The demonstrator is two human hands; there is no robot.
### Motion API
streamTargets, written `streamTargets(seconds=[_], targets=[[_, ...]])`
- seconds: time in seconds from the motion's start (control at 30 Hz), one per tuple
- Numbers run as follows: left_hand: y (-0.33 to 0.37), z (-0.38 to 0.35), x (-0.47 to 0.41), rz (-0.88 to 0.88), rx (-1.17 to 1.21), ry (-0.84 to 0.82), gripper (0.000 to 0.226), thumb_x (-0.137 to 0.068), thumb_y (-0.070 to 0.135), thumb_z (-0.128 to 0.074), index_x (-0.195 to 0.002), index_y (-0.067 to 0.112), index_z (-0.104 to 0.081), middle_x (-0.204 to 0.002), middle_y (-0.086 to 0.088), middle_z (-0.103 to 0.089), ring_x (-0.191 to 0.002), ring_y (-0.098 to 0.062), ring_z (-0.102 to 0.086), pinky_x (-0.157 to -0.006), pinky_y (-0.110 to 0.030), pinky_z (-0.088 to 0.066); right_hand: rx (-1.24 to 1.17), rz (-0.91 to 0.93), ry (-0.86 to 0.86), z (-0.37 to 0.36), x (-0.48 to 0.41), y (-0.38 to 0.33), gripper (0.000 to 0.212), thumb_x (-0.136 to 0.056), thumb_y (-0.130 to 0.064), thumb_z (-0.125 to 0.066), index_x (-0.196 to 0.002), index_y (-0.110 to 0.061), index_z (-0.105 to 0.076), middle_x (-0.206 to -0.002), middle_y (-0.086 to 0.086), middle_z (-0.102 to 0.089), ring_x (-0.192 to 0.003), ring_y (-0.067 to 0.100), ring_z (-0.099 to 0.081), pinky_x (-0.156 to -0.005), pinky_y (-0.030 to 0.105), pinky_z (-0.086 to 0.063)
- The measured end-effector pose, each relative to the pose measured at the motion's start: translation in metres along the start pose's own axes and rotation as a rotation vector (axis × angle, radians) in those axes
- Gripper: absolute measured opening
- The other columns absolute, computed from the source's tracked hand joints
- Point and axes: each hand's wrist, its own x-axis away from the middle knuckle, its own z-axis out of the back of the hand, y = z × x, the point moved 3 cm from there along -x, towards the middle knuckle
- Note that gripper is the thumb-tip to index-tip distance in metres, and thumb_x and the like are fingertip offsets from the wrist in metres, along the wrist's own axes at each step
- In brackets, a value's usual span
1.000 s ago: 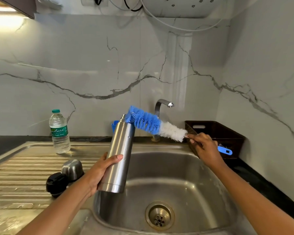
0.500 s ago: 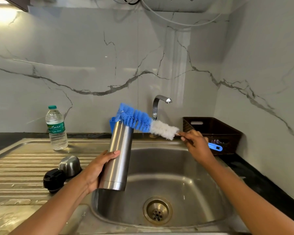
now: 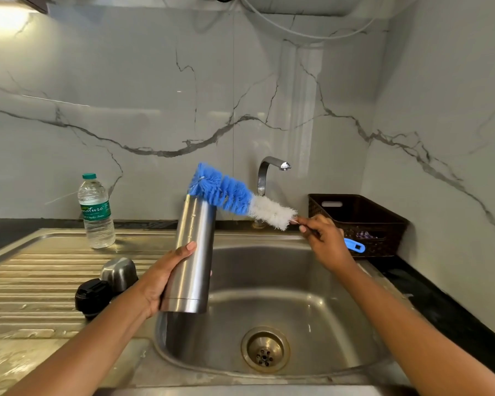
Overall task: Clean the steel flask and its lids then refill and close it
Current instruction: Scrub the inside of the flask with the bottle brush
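Note:
My left hand [image 3: 162, 277] grips the lower part of the open steel flask [image 3: 193, 252], held nearly upright over the left edge of the sink basin [image 3: 312, 310]. My right hand [image 3: 325, 242] pinches the wire handle of a blue and white bottle brush [image 3: 235, 195]. The brush's blue tip lies across the flask's mouth, outside it. On the draining board [image 3: 35, 281] to the left sit a steel cup lid [image 3: 119, 271] and a black stopper lid [image 3: 92, 295].
A clear plastic water bottle [image 3: 96, 212] with a green cap stands at the back of the draining board. The tap [image 3: 269, 174] rises behind the basin. A dark woven basket [image 3: 357, 221] sits in the right corner against the marble wall.
The brush head has tilted so its blue tip sits higher over the flask's mouth. The flask has turned slightly more upright in my left hand.

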Motion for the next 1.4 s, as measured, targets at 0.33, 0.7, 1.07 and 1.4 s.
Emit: streamTargets(seconds=[0.33, 0.7, 1.07, 1.4], targets=[[-0.001, -0.006, 0.001, -0.025, 0.059, -0.035, 0.109, -0.014, 0.055, -0.091, -0.108, 0.008, -0.062, -0.092, -0.014, -0.072, -0.073, -0.023, -0.070, -0.063, -0.034, -0.058, -0.035, 0.013, -0.007, 0.003, 0.000, 0.004, 0.028, -0.092, -0.015, -0.058, -0.116, -0.027, -0.065, -0.085, -0.008, -0.051, -0.096, 0.016, -0.048, -0.093, 0.050, -0.037], [-0.003, -0.009, 0.002, -0.014, 0.200, -0.060, 0.065, -0.069, 0.045, -0.064, -0.117, 0.002, -0.059, -0.101, -0.027, -0.067, -0.084, -0.035, -0.065, -0.080, -0.042, -0.050, -0.069, 0.003, 0.008, 0.009, 0.003, 0.012, 0.031, -0.091, -0.015, -0.059, -0.115, -0.035, -0.060, -0.086, -0.011, -0.051, -0.095, 0.017, -0.048, -0.093, 0.056, -0.037], [0.005, -0.011, 0.005, -0.023, 0.150, -0.142, 0.081, -0.025, 0.056, -0.090, -0.089, 0.009, -0.076, -0.100, -0.022, -0.068, -0.076, -0.030, -0.068, -0.073, -0.043, -0.055, -0.088, -0.042, -0.018, 0.010, 0.006, 0.022, 0.032, -0.091, -0.017, -0.058, -0.112, -0.041, -0.056, -0.088, -0.013, -0.052, -0.098, 0.016, -0.047, -0.096, 0.056, -0.036], [0.005, -0.011, 0.005, -0.024, 0.215, -0.092, 0.102, -0.022, 0.058, -0.090, -0.105, 0.005, -0.064, -0.084, -0.020, -0.068, -0.067, -0.031, -0.067, -0.062, -0.040, -0.059, -0.112, -0.066, -0.017, 0.016, 0.008, 0.032, 0.034, -0.092, -0.017, -0.058, -0.106, -0.048, -0.056, -0.088, -0.014, -0.053, -0.099, 0.016, -0.048, -0.097, 0.058, -0.034]])
